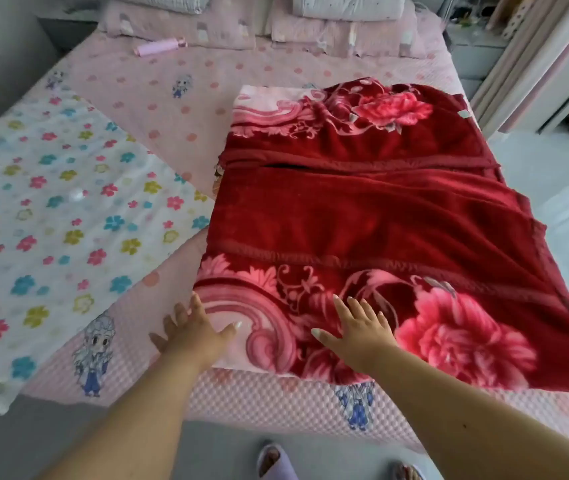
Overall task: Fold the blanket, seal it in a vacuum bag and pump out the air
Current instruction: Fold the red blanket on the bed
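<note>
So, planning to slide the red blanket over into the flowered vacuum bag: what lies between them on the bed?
In the head view only bare pink bedspread separates vacuum bag from blanket.

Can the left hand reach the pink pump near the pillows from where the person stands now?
Probably not. The pump lies at the far end of the bed, while the left hand rests at the blanket's near corner. Nothing blocks it; it just looks too far.
</note>
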`<act>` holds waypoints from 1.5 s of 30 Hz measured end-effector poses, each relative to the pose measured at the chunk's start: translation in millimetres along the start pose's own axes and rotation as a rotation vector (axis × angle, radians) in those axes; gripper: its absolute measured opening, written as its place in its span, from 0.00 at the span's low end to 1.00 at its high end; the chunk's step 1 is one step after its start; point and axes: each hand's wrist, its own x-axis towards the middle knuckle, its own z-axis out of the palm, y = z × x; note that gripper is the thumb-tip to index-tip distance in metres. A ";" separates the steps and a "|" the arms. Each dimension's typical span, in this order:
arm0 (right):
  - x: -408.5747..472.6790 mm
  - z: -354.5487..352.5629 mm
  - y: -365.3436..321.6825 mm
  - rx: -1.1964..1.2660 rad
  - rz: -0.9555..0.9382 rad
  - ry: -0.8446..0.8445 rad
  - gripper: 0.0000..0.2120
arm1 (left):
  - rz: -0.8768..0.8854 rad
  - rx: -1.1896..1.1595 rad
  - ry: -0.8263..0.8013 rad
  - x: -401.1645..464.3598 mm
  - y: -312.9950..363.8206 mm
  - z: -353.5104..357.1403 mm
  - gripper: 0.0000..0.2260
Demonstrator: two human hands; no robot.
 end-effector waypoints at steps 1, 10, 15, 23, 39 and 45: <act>0.4 3.0 -1.1 -0.009 0.007 -0.014 0.50 | -0.010 0.004 -0.006 6.5 -0.6 1.2 0.48; 16.8 28.0 7.3 -0.127 0.064 -0.061 0.48 | -0.165 -0.326 -0.072 53.6 -3.3 27.7 0.56; 29.7 38.9 8.3 -0.105 0.073 -0.047 0.49 | -0.304 -0.603 -0.152 65.1 -11.5 24.5 0.56; 31.3 31.5 1.7 -0.063 0.081 -0.037 0.44 | -0.208 -0.749 -0.166 53.3 -19.7 -3.7 0.33; 27.9 -5.7 -9.2 0.031 -0.031 0.174 0.30 | 0.043 0.126 0.188 28.6 -15.3 -16.5 0.56; 28.1 -21.9 5.4 0.069 0.003 0.216 0.31 | 0.379 0.164 0.125 25.4 74.4 -13.0 0.51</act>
